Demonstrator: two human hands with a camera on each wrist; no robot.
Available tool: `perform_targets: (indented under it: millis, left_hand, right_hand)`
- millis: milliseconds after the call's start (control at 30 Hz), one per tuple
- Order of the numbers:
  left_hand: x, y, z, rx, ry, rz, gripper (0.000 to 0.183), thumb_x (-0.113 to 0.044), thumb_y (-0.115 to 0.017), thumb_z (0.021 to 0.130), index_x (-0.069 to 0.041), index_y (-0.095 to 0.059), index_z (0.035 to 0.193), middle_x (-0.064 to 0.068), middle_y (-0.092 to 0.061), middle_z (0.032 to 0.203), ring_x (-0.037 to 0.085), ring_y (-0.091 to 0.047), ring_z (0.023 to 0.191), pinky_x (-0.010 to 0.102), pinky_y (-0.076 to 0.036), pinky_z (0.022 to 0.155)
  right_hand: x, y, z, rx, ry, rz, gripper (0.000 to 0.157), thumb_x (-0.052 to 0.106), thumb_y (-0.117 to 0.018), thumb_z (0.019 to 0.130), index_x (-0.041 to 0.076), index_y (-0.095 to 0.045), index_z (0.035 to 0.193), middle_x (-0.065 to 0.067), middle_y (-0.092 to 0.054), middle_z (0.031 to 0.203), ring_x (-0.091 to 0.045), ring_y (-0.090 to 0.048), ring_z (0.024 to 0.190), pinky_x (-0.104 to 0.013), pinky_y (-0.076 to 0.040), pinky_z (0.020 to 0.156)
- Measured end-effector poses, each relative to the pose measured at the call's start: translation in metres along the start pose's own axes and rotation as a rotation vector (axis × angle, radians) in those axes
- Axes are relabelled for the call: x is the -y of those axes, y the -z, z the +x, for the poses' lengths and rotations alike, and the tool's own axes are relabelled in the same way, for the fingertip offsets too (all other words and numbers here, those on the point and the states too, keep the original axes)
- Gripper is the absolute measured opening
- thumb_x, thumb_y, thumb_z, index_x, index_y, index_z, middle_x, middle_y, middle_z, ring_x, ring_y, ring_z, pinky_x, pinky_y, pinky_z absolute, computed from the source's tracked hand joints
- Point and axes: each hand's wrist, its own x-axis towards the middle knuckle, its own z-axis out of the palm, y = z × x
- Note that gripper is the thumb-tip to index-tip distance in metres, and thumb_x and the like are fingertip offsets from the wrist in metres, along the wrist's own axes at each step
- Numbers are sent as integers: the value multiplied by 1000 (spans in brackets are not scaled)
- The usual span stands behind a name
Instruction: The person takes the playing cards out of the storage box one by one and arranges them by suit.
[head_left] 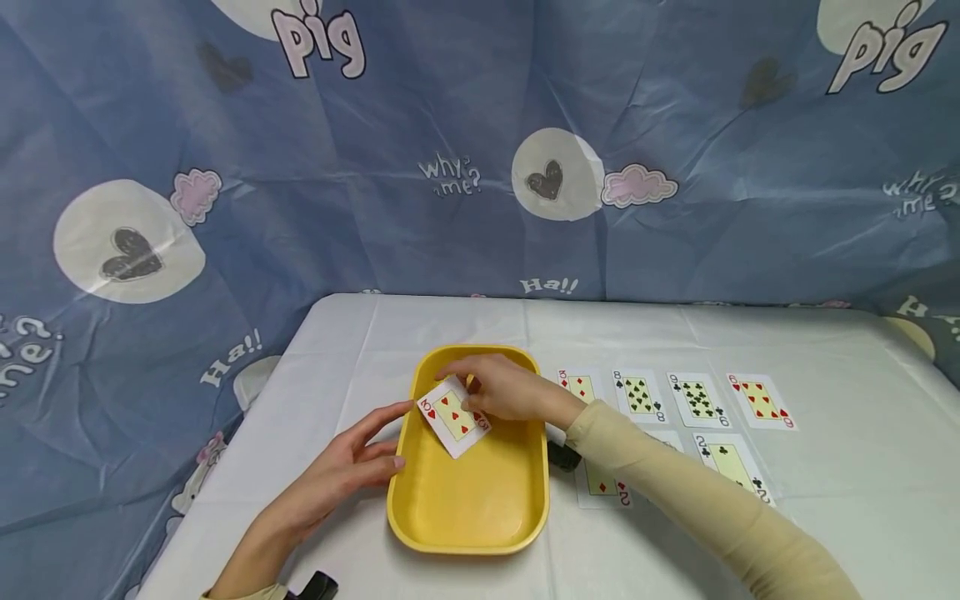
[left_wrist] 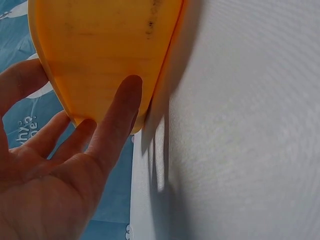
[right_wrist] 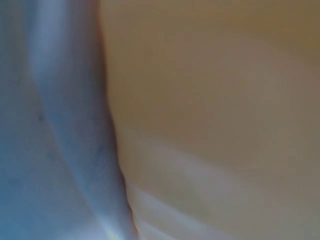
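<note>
A yellow tray (head_left: 468, 517) stands on the white-covered table. Inside its far half a playing card with red hearts (head_left: 452, 418) lies slantwise, face up. My right hand (head_left: 498, 387) reaches in from the right and pinches this card near its upper right edge, the index finger stretched over toward the far left. Against the tray's left side rests my left hand (head_left: 352, 458), fingers loosely extended. In the left wrist view its thumb (left_wrist: 120, 110) lies along the outer wall and the other fingers touch by the rim. The right wrist view is blurred, mostly a pale beige surface.
Right of the tray, face-up cards lie in two rows, among them a nine of clubs (head_left: 697, 400), a six of hearts (head_left: 761, 402) and a two of clubs (head_left: 731, 467). My right sleeve (head_left: 697, 500) crosses over some. A blue printed cloth (head_left: 480, 242) hangs behind the table.
</note>
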Motion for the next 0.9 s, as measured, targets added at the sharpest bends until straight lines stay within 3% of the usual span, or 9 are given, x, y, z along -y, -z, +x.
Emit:
perform_targets:
  millis: [167,367,667,767,900]
  left_hand:
    - [0,0,0,-3,5,1,65,-19,-68,93,-24,-38,151,11,-28,156,30,-58,118,43,-52,91]
    - [0,-1,1,-14,12,10,65,-19,-68,93,-24,-38,151,8,-24,158,29,-58,119,43,-53,91]
    - [1,-2,0,-16,21,6,65,-21,-69,93,-25,-39,150,9,-25,158,30,-57,119,44,-53,90]
    - [0,-3,0,-30,29,15,65,-22,-70,92,-26,-40,149,9,-25,158,30,-58,118,44,-53,90]
    - [-2,-4,1,-48,27,22,64,-21,-70,92,-26,-41,149,10,-26,157,29,-59,116,44,-53,90]
  right_hand:
    - [-1,1,-2,-102,-27,74,45,5,-72,89,16,-58,131,4,-63,105,-10,-59,90,-28,-51,83]
    - [-4,1,-4,-210,8,208,37,6,-72,89,19,-62,122,6,-64,102,-10,-60,91,-31,-51,87]
    - [-5,2,-6,-327,12,393,36,7,-73,89,19,-67,123,-3,-63,104,-19,-63,86,-35,-56,75]
    - [-4,2,-7,-371,3,473,38,6,-72,90,15,-66,126,-6,-60,108,-21,-64,86,-35,-58,67]
    - [8,6,-10,-447,5,548,40,-1,-69,89,5,-62,129,-15,-58,113,-28,-64,90,-44,-58,67]
